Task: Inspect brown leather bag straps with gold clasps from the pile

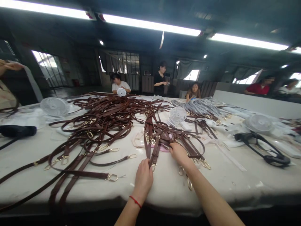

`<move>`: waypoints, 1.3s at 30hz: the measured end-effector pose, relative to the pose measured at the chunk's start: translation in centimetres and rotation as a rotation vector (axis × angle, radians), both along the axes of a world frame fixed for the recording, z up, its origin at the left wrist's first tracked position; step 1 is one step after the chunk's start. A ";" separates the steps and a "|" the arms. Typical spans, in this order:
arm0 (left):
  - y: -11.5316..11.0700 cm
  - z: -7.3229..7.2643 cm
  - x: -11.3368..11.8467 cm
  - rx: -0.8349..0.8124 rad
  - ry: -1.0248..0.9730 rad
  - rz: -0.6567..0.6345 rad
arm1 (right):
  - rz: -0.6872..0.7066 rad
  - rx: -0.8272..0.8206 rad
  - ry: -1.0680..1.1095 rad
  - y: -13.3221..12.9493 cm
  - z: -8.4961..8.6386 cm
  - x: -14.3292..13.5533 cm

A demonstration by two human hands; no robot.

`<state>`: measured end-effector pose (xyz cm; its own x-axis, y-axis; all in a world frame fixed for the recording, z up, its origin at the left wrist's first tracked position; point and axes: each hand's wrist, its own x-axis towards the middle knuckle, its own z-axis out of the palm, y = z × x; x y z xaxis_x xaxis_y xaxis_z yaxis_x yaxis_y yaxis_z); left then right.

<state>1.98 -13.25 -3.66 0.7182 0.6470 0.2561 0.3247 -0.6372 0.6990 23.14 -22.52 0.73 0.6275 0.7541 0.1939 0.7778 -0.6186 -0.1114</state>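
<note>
My left hand [144, 176], with a red string round its wrist, is closed at the near end of a brown leather strap [147, 142]. Close beside it lies another brown strap [156, 153] with a gold clasp at its end. To the right, my right hand [180, 154] reaches into a bundle of brown straps [170, 130], its fingers curled at their edge; what its fingertips hold is hidden. Gold clasps [189, 183] hang out below my right wrist. Something pink [162, 148] shows under the straps between my hands.
A large heap of brown straps [110, 108] spreads over the left of the white-covered table [113, 185]. Small white fans [177, 115] stand about. Grey-wrapped straps [199, 106] lie at the back right, a black frame-like object [263, 149] at the right. Several people sit or stand beyond.
</note>
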 end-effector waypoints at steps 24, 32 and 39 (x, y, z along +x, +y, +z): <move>0.9 -0.3 -1.0 -0.337 -0.348 -0.039 | 0.445 0.427 0.049 1.2 1.7 -5.7; -3.7 4.5 -11.1 0.014 -0.279 -0.448 | 0.387 0.537 0.203 -6.9 -3.7 -9.8; -6.9 -8.4 -15.7 -0.073 0.731 -0.285 | 0.363 0.617 0.171 -6.8 -4.7 -9.4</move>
